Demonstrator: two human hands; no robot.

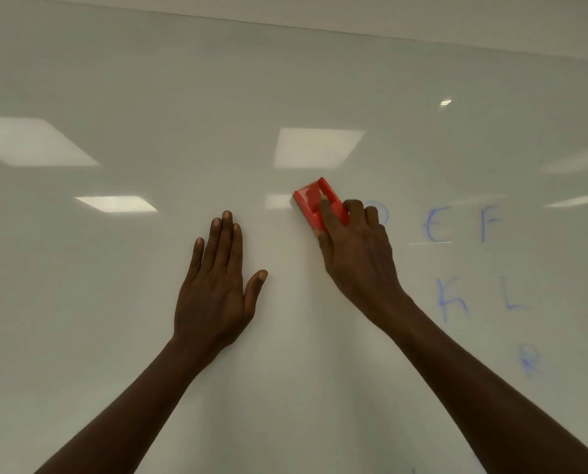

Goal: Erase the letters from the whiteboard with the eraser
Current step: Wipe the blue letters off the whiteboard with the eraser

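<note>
The eraser [314,201] is a red plastic block with a recessed back, tilted and pressed against the whiteboard [148,80] near its middle, gripped by the right hand [357,249] with fingers curled around it. Blue letters [463,224] E, F, K, L and a smudged R lie to its right. The left hand [217,285] rests flat and open on the board, holding nothing.

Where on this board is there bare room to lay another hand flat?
The whiteboard is bare left of the left hand, and in the strip between it and the right hand holding the eraser. Right of that hand it is crowded with blue letters.
</note>
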